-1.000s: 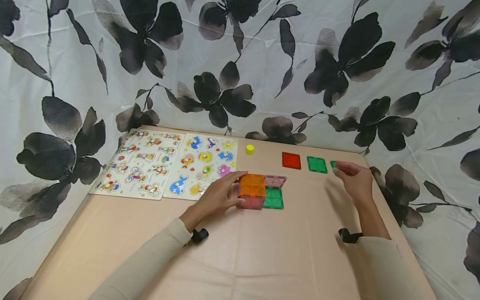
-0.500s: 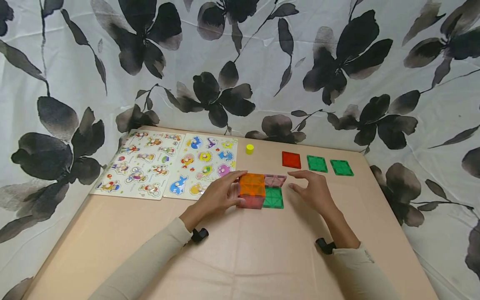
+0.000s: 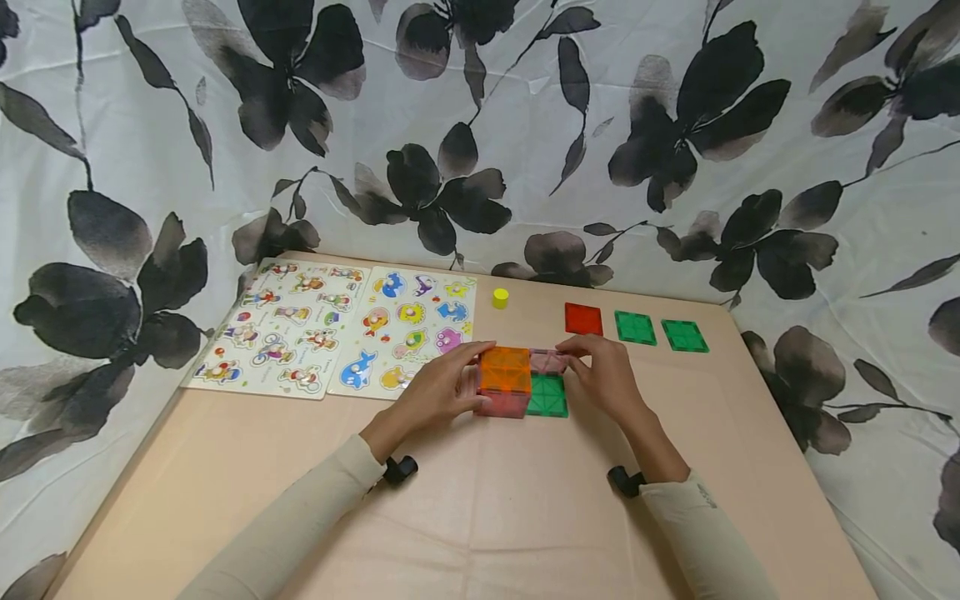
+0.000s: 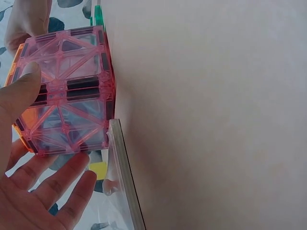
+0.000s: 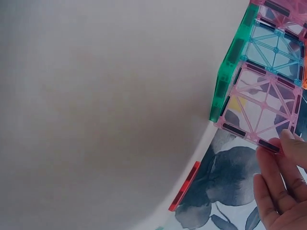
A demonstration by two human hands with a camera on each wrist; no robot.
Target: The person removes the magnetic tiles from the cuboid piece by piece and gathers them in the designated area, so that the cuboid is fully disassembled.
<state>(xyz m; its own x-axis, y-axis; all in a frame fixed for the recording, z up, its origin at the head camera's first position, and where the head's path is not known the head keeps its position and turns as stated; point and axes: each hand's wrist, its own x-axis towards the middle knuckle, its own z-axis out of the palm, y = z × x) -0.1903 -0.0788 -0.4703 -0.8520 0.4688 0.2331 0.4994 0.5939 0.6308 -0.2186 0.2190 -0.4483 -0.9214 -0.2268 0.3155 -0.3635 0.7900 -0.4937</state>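
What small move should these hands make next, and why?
I'd have the right hand gently square the pink tile it pinches along the green tile's far edge. The pink tile stands there beside the orange-topped block, which the left hand holds, so a light adjustment seems unlikely to shift the block.

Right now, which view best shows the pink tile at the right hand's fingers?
Right wrist: the pink tile shows almost whole, only a corner behind the fingers. The head view shows it small and foreshortened; in the left wrist view I cannot pick it out.
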